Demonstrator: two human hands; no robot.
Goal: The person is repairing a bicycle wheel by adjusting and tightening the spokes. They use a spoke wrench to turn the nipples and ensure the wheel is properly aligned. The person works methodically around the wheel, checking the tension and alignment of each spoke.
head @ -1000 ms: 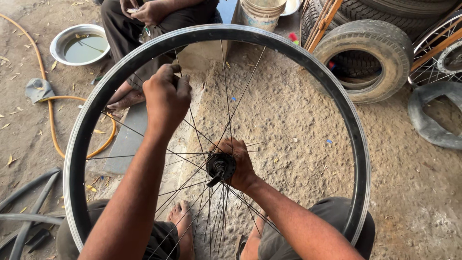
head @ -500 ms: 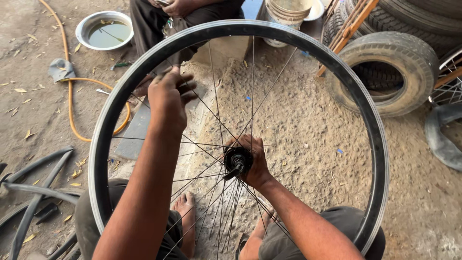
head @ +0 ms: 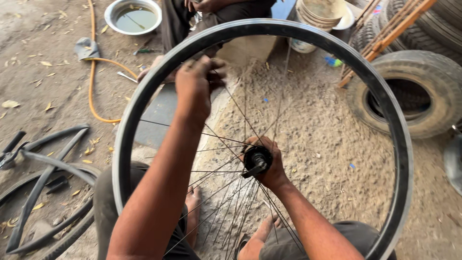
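A large black bicycle wheel rim [head: 385, 96] stands upright in front of me, strung with thin metal spokes [head: 231, 115] that run to a black hub [head: 255, 160] in the middle. My left hand [head: 195, 82] reaches through to the rim's upper left, its fingers pinched on a spoke end near the rim. My right hand [head: 269, 161] is wrapped around the hub from the right side. My bare feet [head: 192, 204] rest on the sandy ground below the wheel.
Another person [head: 211, 9] sits across from me at the top. A metal bowl of liquid [head: 133, 16], an orange hose [head: 94, 82] and stacked buckets [head: 320, 14] lie beyond. Tyres [head: 414, 91] stand at the right; black tyres and tubes [head: 48, 168] lie at the left.
The view has shifted so the wheel sits further right. My left hand stays at the rim's upper left and my right hand stays on the hub.
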